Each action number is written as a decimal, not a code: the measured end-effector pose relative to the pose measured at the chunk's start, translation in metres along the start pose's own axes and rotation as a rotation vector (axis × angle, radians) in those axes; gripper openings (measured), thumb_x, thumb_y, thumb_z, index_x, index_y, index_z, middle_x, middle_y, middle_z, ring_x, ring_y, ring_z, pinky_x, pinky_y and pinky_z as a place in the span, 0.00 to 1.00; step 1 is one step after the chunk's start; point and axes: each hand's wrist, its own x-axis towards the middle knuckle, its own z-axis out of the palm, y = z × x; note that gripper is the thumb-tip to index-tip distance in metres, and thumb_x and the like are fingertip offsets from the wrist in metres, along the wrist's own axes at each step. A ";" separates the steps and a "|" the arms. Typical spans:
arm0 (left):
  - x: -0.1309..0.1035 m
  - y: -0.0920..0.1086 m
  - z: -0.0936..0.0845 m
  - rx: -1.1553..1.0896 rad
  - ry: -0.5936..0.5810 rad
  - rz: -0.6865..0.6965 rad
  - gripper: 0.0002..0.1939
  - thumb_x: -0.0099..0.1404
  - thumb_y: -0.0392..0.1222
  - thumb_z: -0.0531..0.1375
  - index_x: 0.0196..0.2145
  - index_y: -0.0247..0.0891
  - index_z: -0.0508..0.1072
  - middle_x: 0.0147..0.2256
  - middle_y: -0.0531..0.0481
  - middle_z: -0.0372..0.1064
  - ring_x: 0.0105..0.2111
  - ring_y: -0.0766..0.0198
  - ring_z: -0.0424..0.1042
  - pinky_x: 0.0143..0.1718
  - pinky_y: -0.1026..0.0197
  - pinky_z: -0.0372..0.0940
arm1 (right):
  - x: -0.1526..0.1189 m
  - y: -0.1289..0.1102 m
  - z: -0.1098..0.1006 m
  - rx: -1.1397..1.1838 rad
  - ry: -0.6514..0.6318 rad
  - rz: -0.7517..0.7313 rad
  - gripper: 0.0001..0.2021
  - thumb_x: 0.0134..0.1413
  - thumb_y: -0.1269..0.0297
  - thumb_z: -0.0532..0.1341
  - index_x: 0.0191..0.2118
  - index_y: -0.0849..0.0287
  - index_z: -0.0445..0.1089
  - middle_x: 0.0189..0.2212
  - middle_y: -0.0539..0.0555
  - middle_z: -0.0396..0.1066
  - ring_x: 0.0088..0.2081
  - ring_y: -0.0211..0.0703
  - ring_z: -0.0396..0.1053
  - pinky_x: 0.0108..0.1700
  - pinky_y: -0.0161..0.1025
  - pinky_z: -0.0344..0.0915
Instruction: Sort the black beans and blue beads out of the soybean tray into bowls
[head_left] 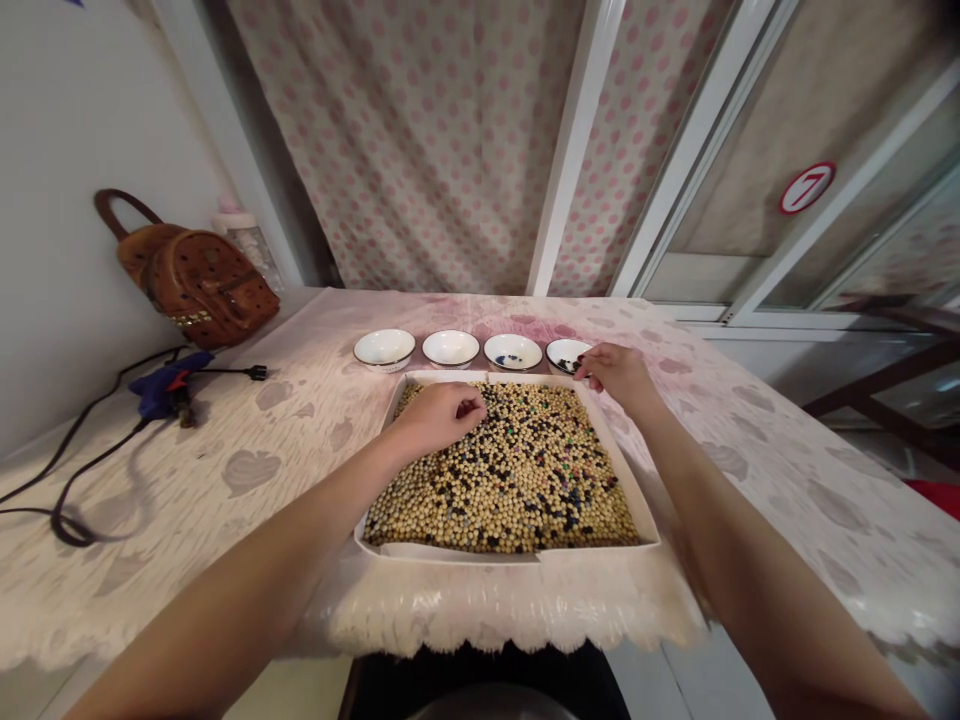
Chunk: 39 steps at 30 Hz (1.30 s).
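A shallow white box (649,500) is filled with small round beads (517,470), mostly tan, with black, blue and a few green and red ones mixed in. My left hand (439,417) is over the box's upper left part, fingers curled together; what they pinch, if anything, is hidden. Beyond the box, my right hand (619,378) reaches to the rightmost white bowl (559,348), its fingertips closed at the rim. Dark beads (568,365) lie inside that bowl. The bowl beside it (512,345) holds a few blue beads (510,359).
Two more white bowls, the far-left one (384,345) and its neighbour (450,346), complete the row. A patterned cloth (300,440) covers the table. On the left are a brown backpack (202,280), a bottle (244,235) and a blue glue gun (161,388) with a black cord (60,520).
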 end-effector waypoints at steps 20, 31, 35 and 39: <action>0.000 -0.001 0.000 -0.011 -0.004 -0.003 0.08 0.66 0.40 0.58 0.35 0.38 0.77 0.31 0.50 0.75 0.28 0.65 0.70 0.30 0.63 0.59 | -0.030 -0.033 0.022 -0.133 -0.542 -0.305 0.10 0.52 0.63 0.59 0.36 0.58 0.76 0.32 0.53 0.76 0.31 0.41 0.69 0.34 0.38 0.64; -0.001 -0.001 0.000 -0.013 -0.011 -0.005 0.08 0.66 0.41 0.57 0.35 0.38 0.77 0.30 0.51 0.75 0.28 0.65 0.69 0.30 0.63 0.59 | -0.045 -0.041 0.033 -0.354 -0.784 -0.384 0.12 0.52 0.72 0.60 0.43 0.55 0.73 0.30 0.51 0.71 0.30 0.39 0.66 0.32 0.37 0.61; -0.001 -0.002 0.001 -0.011 -0.005 0.004 0.08 0.66 0.41 0.57 0.35 0.38 0.77 0.31 0.50 0.75 0.29 0.65 0.70 0.31 0.63 0.60 | -0.043 -0.038 0.034 -0.336 -0.749 -0.388 0.11 0.53 0.71 0.58 0.41 0.57 0.73 0.30 0.52 0.71 0.30 0.40 0.66 0.32 0.38 0.61; 0.000 -0.002 0.001 -0.010 -0.003 0.014 0.07 0.65 0.39 0.57 0.35 0.38 0.76 0.32 0.50 0.76 0.30 0.64 0.71 0.32 0.63 0.61 | -0.035 -0.027 0.035 -0.362 -0.547 -0.404 0.11 0.52 0.74 0.55 0.39 0.59 0.72 0.33 0.55 0.72 0.32 0.41 0.67 0.36 0.40 0.63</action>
